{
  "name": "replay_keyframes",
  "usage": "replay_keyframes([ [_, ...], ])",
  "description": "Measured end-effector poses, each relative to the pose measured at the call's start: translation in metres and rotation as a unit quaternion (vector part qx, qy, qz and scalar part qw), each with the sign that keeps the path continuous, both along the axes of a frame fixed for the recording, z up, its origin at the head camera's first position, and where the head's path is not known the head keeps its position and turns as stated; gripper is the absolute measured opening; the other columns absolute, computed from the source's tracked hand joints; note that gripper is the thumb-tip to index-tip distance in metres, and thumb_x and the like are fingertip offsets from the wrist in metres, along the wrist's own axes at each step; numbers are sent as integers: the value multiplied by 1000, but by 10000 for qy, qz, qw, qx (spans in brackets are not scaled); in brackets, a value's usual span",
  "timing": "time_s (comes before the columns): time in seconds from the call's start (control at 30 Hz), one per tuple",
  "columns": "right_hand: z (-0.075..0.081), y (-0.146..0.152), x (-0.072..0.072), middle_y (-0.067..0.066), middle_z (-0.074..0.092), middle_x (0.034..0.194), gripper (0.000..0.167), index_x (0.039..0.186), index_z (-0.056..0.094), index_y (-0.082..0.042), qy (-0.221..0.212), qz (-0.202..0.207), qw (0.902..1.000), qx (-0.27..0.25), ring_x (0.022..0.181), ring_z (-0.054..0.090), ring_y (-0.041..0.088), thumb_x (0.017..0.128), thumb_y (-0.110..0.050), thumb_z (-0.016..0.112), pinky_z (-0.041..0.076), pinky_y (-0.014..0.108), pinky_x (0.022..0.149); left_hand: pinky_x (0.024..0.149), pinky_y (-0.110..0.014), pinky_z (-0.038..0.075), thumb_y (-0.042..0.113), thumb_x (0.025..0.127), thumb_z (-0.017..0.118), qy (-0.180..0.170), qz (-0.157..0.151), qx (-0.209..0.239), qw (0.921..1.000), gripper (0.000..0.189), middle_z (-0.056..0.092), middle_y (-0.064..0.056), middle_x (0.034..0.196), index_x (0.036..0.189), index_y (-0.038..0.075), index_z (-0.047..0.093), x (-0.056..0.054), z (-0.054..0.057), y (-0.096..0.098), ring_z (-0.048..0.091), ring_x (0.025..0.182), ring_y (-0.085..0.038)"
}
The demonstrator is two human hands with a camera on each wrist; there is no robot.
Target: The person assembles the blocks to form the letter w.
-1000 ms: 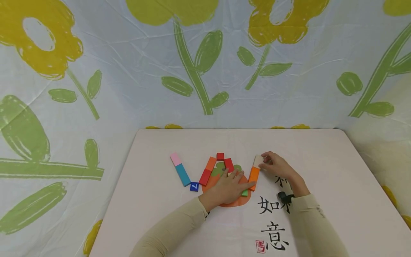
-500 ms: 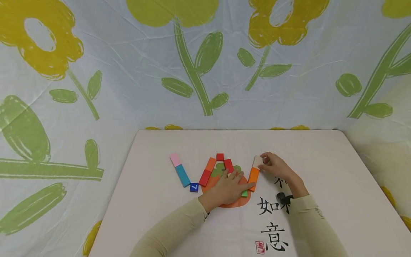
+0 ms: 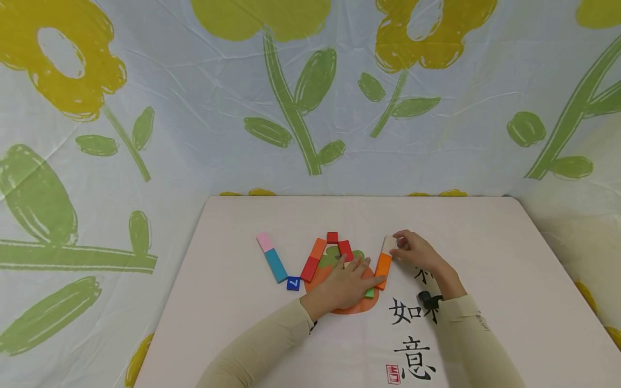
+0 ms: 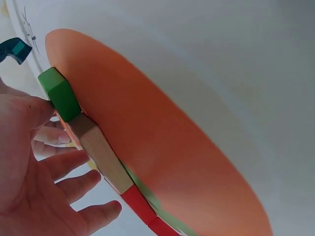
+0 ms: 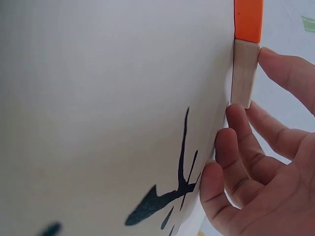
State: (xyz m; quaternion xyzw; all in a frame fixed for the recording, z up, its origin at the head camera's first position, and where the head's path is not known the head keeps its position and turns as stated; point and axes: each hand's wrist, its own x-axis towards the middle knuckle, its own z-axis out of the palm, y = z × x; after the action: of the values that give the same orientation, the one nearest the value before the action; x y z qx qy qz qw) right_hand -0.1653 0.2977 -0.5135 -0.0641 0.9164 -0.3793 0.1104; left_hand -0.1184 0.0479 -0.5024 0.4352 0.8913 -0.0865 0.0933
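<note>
My left hand [image 3: 342, 285] lies spread over a slanting line of blocks, its fingers nearly straight. In the left wrist view its thumb touches the green block [image 4: 61, 93], and the other fingers lie along a plain wooden block [image 4: 106, 160]. From the head, the thumb reaches the orange block [image 3: 383, 263]. At that block's far end, my right hand [image 3: 419, 253] holds a second plain wooden block [image 5: 244, 73] between curled fingers, thumb at its side and fingertip at its end. A red block [image 3: 345, 249] shows beyond my left fingers; part of this line is hidden under the hand.
To the left, a pink block [image 3: 264, 241], a blue block [image 3: 276, 265], a dark blue number block [image 3: 293, 283], a red block [image 3: 310, 268] and an orange-red block [image 3: 318, 248] continue the zigzag to a small red block [image 3: 332, 237]. Black characters [image 3: 414, 358] mark the pale tabletop [image 3: 218, 334].
</note>
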Motion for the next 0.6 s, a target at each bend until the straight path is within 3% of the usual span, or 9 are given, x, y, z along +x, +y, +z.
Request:
replay_keyframes([
  [0.37,4,-1,4,26,60,114,56,136,48,9,167,-1,9998,116,97,60,37,95,-20,70,54,47,78,114,-55,28,46,107,37,-28,81,275,9996,51,24,-6,164,157,43,27,-1,0,-2,20,149,-31],
  [0.6,15,-4,19,20,64,104,44,131,54,7,965,-273,9945,315,88,61,31,96,-16,69,53,39,68,113,-48,33,43,106,44,387,528,1088,9919,49,43,-6,152,150,23,46,-3,13,-24,37,142,-26],
])
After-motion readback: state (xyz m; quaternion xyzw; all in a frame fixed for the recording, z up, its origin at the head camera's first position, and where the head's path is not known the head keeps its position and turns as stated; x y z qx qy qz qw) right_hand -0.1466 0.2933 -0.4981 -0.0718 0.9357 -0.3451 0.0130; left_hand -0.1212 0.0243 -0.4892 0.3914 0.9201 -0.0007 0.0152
